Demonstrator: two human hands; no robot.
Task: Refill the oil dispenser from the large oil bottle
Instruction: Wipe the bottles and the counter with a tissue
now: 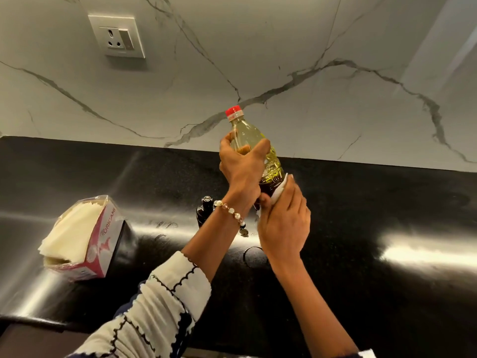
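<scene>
The large oil bottle (254, 140) is clear plastic with yellow oil and a red cap, which is on. It is lifted above the black counter and leans slightly left. My left hand (241, 166) grips its upper body. My right hand (284, 218) holds a white tissue (281, 188) against the bottle's lower part. The dark oil dispenser (205, 210) stands on the counter just left of my left wrist, partly hidden by my arm.
An open pack of white tissues (80, 236) lies on the counter (374, 215) at the left. A marble backsplash with a wall socket (117, 36) rises behind. A faint ring mark (251, 254) shows on the counter under my arms.
</scene>
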